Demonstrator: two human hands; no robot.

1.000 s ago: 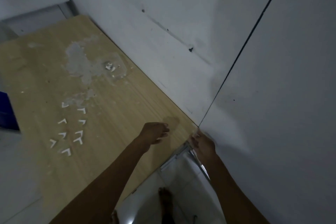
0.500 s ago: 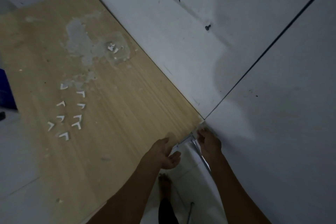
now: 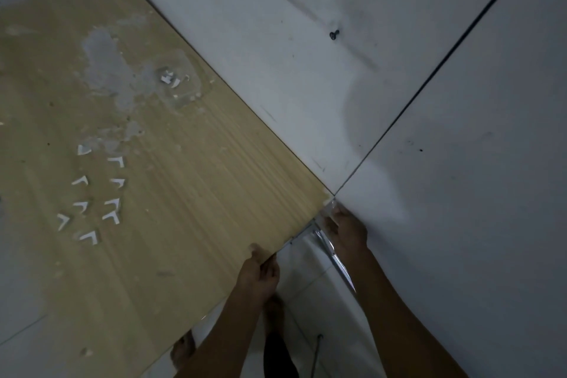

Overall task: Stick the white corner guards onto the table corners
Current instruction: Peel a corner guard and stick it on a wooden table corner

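Two hands at the surface (image 3: 190, 193) edge | left hand (image 3: 260, 270) gripped the near edge | right hand (image 3: 346, 232) pinched at the right corner | white corner guards (image 3: 92, 193) lay left.

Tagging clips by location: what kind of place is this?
Probably a bare indoor room: a worn wooden table pushed into a corner of plain white walls, with a pale tiled floor below.

A bare, dim room: scuffed white walls (image 3: 306, 77) from twelve to three o'clock, a worn wooden table (image 3: 184, 193) at nine.
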